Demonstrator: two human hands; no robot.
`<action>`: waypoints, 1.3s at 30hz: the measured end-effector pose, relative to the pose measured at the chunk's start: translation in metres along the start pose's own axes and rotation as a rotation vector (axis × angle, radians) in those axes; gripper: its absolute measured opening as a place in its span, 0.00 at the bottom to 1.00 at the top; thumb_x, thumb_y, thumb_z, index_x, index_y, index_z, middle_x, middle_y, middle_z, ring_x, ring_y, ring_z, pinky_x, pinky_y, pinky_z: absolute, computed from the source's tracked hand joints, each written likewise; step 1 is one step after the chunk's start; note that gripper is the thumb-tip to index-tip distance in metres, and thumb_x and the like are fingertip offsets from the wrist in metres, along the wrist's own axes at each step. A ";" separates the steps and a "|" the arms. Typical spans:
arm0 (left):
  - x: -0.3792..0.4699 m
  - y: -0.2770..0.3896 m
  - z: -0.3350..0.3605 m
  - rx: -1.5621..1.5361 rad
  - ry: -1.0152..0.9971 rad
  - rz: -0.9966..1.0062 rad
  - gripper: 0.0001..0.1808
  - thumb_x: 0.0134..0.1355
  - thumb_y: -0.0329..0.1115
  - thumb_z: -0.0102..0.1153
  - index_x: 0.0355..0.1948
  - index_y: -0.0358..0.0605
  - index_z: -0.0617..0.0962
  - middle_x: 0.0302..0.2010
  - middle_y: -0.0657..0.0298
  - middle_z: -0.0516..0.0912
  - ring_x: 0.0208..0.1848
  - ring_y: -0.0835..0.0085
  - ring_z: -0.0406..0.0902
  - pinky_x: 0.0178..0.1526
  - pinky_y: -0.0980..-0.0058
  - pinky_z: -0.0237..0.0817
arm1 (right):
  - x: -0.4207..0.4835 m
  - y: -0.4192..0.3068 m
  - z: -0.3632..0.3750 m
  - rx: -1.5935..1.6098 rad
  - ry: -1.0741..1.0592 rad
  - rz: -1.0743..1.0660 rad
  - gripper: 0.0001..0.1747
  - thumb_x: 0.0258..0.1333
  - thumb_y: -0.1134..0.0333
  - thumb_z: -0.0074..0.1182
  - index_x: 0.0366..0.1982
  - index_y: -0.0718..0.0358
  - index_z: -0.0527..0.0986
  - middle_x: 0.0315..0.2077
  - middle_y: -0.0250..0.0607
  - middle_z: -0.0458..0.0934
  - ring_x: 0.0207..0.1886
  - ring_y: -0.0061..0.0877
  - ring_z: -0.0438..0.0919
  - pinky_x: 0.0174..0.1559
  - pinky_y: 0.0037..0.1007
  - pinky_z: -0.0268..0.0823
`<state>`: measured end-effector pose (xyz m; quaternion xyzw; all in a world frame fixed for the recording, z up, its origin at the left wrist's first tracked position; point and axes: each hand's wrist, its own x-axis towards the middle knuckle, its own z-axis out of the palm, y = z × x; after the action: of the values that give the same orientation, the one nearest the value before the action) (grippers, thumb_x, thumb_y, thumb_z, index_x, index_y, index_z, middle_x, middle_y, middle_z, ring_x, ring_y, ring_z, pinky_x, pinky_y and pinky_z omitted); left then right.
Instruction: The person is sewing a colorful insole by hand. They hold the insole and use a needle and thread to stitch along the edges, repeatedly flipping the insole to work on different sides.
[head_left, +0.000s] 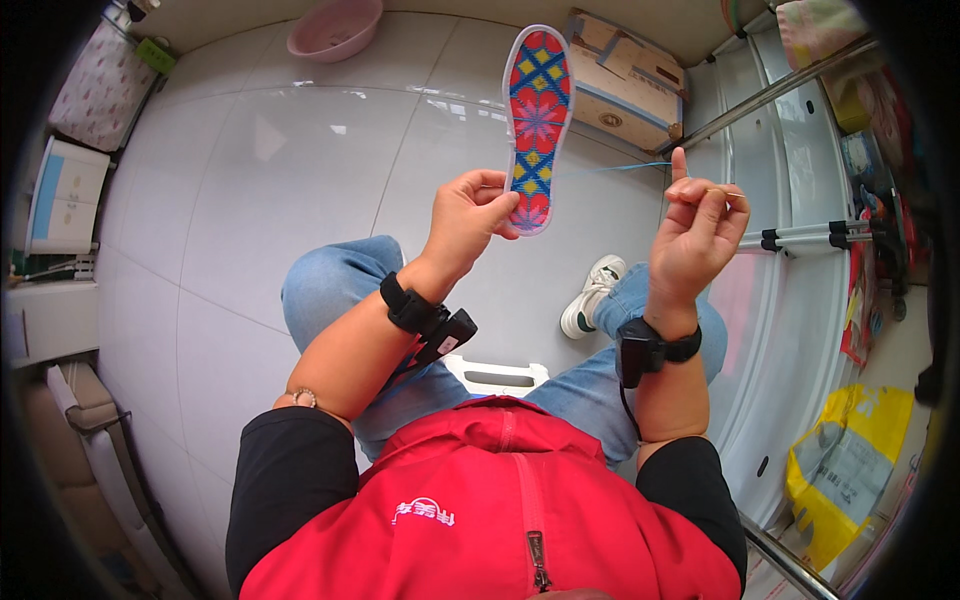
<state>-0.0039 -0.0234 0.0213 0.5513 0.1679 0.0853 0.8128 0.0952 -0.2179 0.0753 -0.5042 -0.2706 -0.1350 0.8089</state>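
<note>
An embroidered shoe insole (538, 120) with red flowers, blue lattice, yellow diamonds and a white border stands upright above my knees. My left hand (472, 206) pinches its lower left edge between thumb and fingers. From the insole's right side a blue thread (619, 168) runs taut to my right hand (701, 225), passing by the raised finger. Between the thumb and fingertips of that hand is a thin needle (733, 195), its tip pointing right. The thread's end at the needle is too small to make out.
A pink plastic basin (335, 30) and a cardboard box (626, 82) stand on the tiled floor ahead. White shelving with a metal rail (776, 91) runs along my right, beside a yellow bag (851, 465). Small white-and-blue drawers (71, 195) are at left.
</note>
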 end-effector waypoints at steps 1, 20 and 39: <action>-0.002 0.001 0.001 -0.007 -0.032 -0.001 0.13 0.59 0.25 0.58 0.44 0.28 0.75 0.33 0.54 0.84 0.27 0.76 0.81 0.27 0.82 0.73 | -0.002 0.001 0.001 -0.083 -0.006 -0.043 0.04 0.69 0.73 0.38 0.43 0.58 0.64 0.26 0.37 0.73 0.29 0.23 0.72 0.64 0.53 0.57; -0.012 0.009 0.003 -0.068 -0.132 -0.042 0.12 0.59 0.27 0.61 0.40 0.35 0.72 0.32 0.53 0.84 0.30 0.74 0.82 0.25 0.78 0.75 | -0.032 0.006 0.035 -0.933 -0.604 -0.230 0.05 0.46 0.74 0.62 0.28 0.61 0.78 0.25 0.36 0.75 0.35 0.34 0.73 0.51 0.39 0.64; -0.015 -0.012 0.013 0.571 -0.046 0.402 0.09 0.58 0.26 0.60 0.36 0.36 0.73 0.29 0.56 0.84 0.28 0.71 0.84 0.28 0.77 0.75 | -0.045 0.014 0.040 -0.907 -0.591 -0.130 0.07 0.43 0.78 0.61 0.27 0.64 0.75 0.24 0.38 0.74 0.30 0.33 0.72 0.34 0.31 0.65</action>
<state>-0.0142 -0.0437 0.0175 0.7802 0.0549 0.1809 0.5963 0.0537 -0.1789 0.0532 -0.8012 -0.4319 -0.1403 0.3897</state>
